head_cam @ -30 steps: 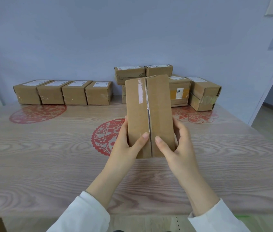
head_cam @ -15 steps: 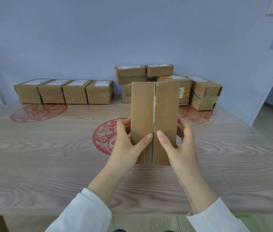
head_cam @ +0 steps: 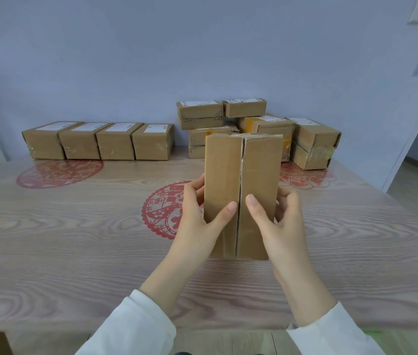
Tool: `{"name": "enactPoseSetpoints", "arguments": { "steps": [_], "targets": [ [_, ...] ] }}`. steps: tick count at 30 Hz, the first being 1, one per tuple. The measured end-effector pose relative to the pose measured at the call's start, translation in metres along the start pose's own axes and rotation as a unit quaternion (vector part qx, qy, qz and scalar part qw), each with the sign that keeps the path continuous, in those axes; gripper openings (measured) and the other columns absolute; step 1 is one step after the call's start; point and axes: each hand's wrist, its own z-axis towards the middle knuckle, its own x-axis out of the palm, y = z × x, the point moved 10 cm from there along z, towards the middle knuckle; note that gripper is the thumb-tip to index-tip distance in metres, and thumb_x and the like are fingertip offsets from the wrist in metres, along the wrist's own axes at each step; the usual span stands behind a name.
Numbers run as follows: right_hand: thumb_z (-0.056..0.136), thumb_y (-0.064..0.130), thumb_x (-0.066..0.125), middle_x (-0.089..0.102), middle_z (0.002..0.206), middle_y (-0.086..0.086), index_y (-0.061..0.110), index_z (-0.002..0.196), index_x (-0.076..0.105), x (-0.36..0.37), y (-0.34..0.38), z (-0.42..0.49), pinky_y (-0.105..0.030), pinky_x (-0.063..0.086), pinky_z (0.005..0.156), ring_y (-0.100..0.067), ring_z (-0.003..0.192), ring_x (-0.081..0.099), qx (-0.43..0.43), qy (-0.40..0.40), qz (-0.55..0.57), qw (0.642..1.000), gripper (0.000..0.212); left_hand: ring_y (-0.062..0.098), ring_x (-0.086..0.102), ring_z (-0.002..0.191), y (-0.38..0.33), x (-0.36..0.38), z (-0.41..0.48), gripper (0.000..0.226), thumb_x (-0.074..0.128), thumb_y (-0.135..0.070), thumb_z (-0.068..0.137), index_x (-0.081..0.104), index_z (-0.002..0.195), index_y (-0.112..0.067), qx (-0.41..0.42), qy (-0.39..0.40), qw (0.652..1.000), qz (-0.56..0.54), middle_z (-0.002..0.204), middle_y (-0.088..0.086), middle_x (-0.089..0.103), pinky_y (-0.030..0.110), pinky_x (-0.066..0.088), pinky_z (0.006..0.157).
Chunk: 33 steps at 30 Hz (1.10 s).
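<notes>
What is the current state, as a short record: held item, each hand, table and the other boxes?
held item: tall brown cardboard box, upright, centre seam facing the camera
left hand: grips the box's left edge, thumb on the front by the seam
right hand: grips the right edge, thumb on the front
surface: pale wood-grain table with round red paper-cut patterns
back left: row of four labelled brown cardboard boxes, side by side
back right: loose stack of labelled brown cardboard boxes
box touching table: cannot tell
</notes>
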Motion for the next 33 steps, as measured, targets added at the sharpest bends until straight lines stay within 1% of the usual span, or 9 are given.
{"name": "enactPoseSetpoints", "arguments": {
  "steps": [4,7,11,14,16,19,22,26,33],
  "targets": [
    [0.081,0.013,0.070,0.062,0.104,0.009,0.024,0.101,0.048,0.004,-0.003,0.000,-0.008,0.049,0.073,0.013,0.089,0.059,0.000,0.010,0.009,1.000,0.031,-0.001,0.054,0.109,-0.005,-0.004,0.001,0.064,0.066,-0.042,0.063,0.035,0.117,-0.027,0.008,-0.017,1.000,-0.006,0.119,-0.011,0.052,0.007,0.048,0.080],
    [0.080,0.013,0.071,0.061,0.108,0.008,0.026,0.100,0.047,0.005,-0.006,-0.001,-0.011,0.051,0.073,0.010,0.095,0.059,0.011,0.013,0.011,1.000,0.034,-0.007,0.056,0.100,-0.007,-0.006,0.004,0.054,0.065,-0.039,0.069,0.034,0.112,-0.028,0.004,-0.026,1.000,-0.009,0.114,-0.013,0.053,0.006,0.048,0.075],
    [0.070,0.044,0.068,0.058,0.116,0.015,0.037,0.117,0.043,0.005,-0.001,-0.002,-0.018,0.049,0.081,0.003,0.108,0.055,0.003,0.013,-0.017,1.000,0.054,-0.009,0.051,0.109,-0.006,-0.004,0.001,0.052,0.065,-0.040,0.070,0.033,0.111,-0.039,0.012,-0.005,1.000,0.008,0.118,-0.022,0.048,0.005,0.046,0.081],
    [0.063,0.051,0.062,0.058,0.116,0.016,0.035,0.121,0.044,0.004,0.004,-0.003,-0.016,0.050,0.081,0.002,0.108,0.055,-0.005,0.014,-0.038,0.999,0.063,-0.014,0.045,0.114,-0.011,0.001,-0.001,0.070,0.062,-0.046,0.069,0.024,0.128,-0.044,0.023,0.017,0.999,0.029,0.126,-0.027,0.041,0.002,0.043,0.082],
    [0.063,0.048,0.063,0.058,0.117,0.014,0.033,0.119,0.045,0.006,0.006,-0.003,-0.009,0.049,0.077,0.002,0.110,0.054,-0.013,0.019,-0.037,0.999,0.061,-0.008,0.043,0.122,-0.012,0.000,0.003,0.084,0.060,-0.052,0.069,0.020,0.142,-0.038,0.031,0.016,0.998,0.044,0.135,-0.018,0.041,0.006,0.043,0.085],
    [0.067,0.044,0.067,0.057,0.117,0.014,0.037,0.111,0.047,0.007,0.008,-0.004,-0.004,0.046,0.074,0.006,0.108,0.053,-0.013,0.032,-0.040,0.999,0.049,0.000,0.044,0.125,-0.012,-0.003,0.006,0.083,0.059,-0.051,0.070,0.022,0.143,-0.035,0.035,0.006,0.999,0.032,0.141,-0.009,0.042,0.007,0.043,0.089],
    [0.060,0.053,0.064,0.058,0.111,0.017,0.035,0.103,0.048,0.006,0.010,-0.003,0.000,0.042,0.071,0.017,0.100,0.051,-0.010,0.031,-0.032,0.999,0.049,-0.006,0.048,0.118,-0.010,0.000,0.002,0.082,0.060,-0.047,0.071,0.024,0.143,-0.030,0.027,0.015,0.999,0.022,0.136,-0.010,0.046,0.003,0.044,0.084],
    [0.064,0.052,0.061,0.060,0.103,0.018,0.030,0.100,0.049,0.004,0.011,-0.004,-0.001,0.042,0.069,0.018,0.094,0.053,-0.016,0.024,-0.033,0.999,0.044,-0.021,0.051,0.099,-0.015,0.002,0.000,0.079,0.061,-0.042,0.070,0.027,0.139,-0.025,0.027,0.018,0.999,0.006,0.123,-0.018,0.049,0.002,0.043,0.075],
    [0.060,0.045,0.068,0.061,0.108,0.015,0.021,0.108,0.051,0.005,0.015,-0.002,-0.006,0.048,0.075,0.017,0.099,0.054,-0.019,0.023,-0.013,0.999,0.055,-0.019,0.057,0.085,-0.017,-0.004,0.006,0.048,0.059,-0.038,0.075,0.036,0.116,-0.027,0.008,0.002,1.000,0.007,0.107,-0.016,0.055,0.005,0.046,0.071]
  ]
}}
